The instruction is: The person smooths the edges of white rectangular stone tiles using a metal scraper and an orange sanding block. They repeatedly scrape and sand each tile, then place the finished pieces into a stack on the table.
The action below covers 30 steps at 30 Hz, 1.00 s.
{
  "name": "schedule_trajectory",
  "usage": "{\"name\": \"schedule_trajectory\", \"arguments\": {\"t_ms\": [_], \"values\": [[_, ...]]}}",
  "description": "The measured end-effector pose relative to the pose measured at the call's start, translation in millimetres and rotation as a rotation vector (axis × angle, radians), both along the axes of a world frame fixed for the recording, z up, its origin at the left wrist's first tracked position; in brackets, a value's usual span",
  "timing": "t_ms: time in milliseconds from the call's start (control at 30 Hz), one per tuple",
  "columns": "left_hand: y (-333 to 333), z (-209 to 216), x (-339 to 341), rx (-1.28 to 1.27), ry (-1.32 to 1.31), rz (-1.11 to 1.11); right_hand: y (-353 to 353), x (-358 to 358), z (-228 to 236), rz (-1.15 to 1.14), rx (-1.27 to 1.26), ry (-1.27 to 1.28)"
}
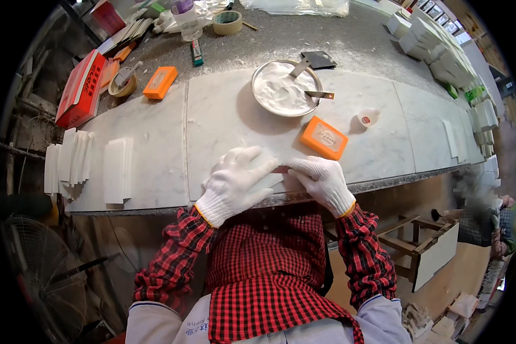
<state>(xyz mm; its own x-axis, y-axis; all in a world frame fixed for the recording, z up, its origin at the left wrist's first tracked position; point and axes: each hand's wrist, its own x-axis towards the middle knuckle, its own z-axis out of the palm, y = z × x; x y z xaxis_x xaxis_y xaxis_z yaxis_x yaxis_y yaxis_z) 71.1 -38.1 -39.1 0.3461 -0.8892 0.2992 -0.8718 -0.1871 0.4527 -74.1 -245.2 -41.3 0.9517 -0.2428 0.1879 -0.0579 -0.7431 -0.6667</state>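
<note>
White knit gloves cover both hands, which meet at the near edge of the marble-topped table. My left hand [235, 182] is curled over a pale piece, its fingers pointing right; the glove hides most of what it holds. Closed beside it, my right hand [322, 179] has its fingertips on a small reddish-brown piece [280, 169] that bridges the gap between the hands. Just beyond my right hand lies an orange box [324, 138] with a pale label. Behind that, a round metal bowl [285, 112] holds white powder or paste, with two metal scrapers in it.
Stacked white slabs [117, 171] stand at the left, with more white blocks [433, 43] at the far right. A small white cup [368, 118] sits right of the orange box. Farther back are a tape roll [227, 23], a red box [81, 89] and a second orange box [160, 82].
</note>
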Motion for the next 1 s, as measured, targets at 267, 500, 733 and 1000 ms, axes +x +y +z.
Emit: {"name": "schedule_trajectory", "arguments": {"t_ms": [267,500,733,1000], "values": [[0,2,-1,0.032,0.024,0.009,24,-9,-4,-0.098,-0.011,-0.028],[3,-1,2,0.048,0.046,-0.017,62,-17,-5,-0.266,0.059,-0.062],[5,9,4,0.053,0.046,-0.008,52,-29,13,-0.442,0.623,0.037],[32,11,-11,0.060,-0.047,0.083,8,-10,7,-0.076,0.225,-0.034]]}}
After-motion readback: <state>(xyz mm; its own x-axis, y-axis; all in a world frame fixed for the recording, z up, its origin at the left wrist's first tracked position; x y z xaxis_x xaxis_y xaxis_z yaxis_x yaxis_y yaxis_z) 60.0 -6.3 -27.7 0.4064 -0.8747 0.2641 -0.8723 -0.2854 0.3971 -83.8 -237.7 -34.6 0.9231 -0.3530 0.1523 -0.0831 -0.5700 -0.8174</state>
